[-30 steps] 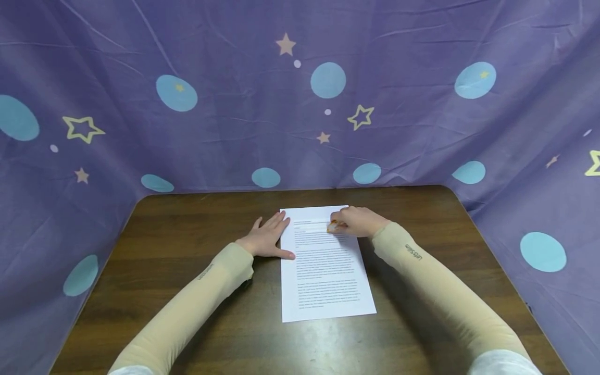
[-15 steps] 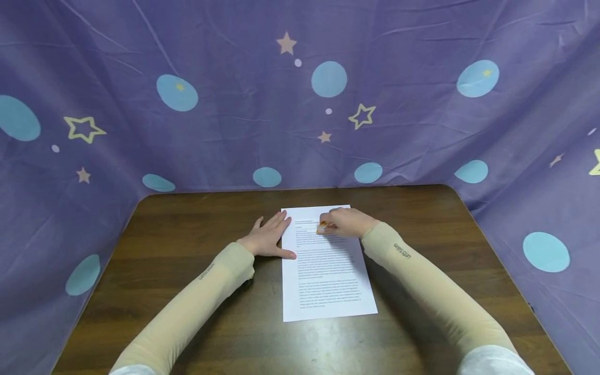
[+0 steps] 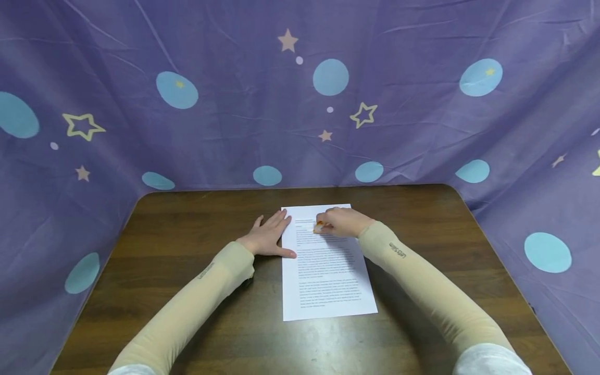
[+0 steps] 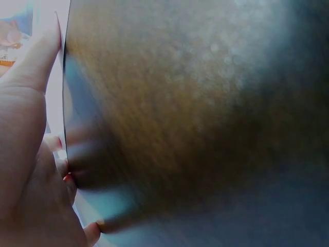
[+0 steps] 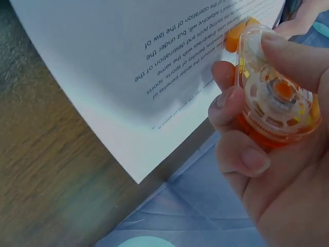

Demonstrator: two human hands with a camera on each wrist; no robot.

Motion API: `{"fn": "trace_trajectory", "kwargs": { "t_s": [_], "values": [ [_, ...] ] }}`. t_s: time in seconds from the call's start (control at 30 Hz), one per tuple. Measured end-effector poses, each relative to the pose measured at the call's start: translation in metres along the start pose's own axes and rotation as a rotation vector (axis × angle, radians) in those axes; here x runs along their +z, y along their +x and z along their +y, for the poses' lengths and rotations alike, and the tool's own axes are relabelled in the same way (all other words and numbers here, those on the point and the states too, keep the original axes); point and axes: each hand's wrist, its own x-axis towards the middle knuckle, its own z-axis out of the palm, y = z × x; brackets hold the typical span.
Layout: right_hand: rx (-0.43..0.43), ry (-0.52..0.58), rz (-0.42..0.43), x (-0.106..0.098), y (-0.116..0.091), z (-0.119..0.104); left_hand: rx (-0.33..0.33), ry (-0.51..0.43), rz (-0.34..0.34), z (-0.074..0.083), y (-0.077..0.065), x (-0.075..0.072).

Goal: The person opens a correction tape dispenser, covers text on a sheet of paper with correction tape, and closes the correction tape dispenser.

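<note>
A printed sheet of paper [image 3: 328,291] lies flat on the wooden table, its text in several paragraphs. My left hand [image 3: 266,237] rests on its left edge with fingers spread, the thumb lying over the margin. Over the upper lines of print, my right hand [image 3: 346,222] grips a clear and orange correction tape dispenser [image 5: 280,98] between thumb and curled fingers. Its orange tip [image 5: 235,37] points down right at the text in the right wrist view. In the left wrist view, my left hand [image 4: 23,139] covers part of the paper's edge.
The brown wooden table [image 3: 187,224] has rounded far corners and extends around the sheet on all sides. A purple curtain [image 3: 234,114] with stars and blue ovals hangs behind it and along both sides.
My right hand has slid left across the upper lines of the page with the correction tape dispenser. My left hand has stayed in place on the paper's edge.
</note>
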Motion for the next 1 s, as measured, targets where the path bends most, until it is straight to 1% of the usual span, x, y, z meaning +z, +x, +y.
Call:
{"fn": "trace_trajectory", "kwargs": {
  "t_s": [0.2, 0.37, 0.43, 0.53, 0.67, 0.83, 1.0],
  "values": [
    [0.034, -0.012, -0.009, -0.001, 0.004, -0.004, -0.017, 0.025, -0.001, -0.005, 0.004, 0.003],
    [0.027, -0.034, -0.008, -0.001, 0.004, -0.005, -0.016, 0.016, -0.007, 0.002, 0.000, -0.001],
    [0.038, -0.028, -0.015, -0.002, 0.003, -0.005, -0.019, 0.013, -0.012, 0.002, 0.000, -0.001],
    [0.064, -0.016, -0.027, -0.004, 0.002, -0.004, -0.024, 0.018, -0.014, -0.001, 0.003, 0.002],
    [0.086, -0.022, -0.038, -0.004, 0.001, -0.002, -0.019, 0.012, 0.000, -0.004, 0.006, 0.005],
    [0.082, -0.035, -0.038, -0.004, -0.002, 0.002, -0.029, 0.015, -0.003, -0.004, 0.007, 0.006],
    [0.081, -0.026, -0.035, -0.005, -0.007, 0.007, -0.034, 0.020, -0.011, 0.001, 0.003, 0.002]
  ]
}}
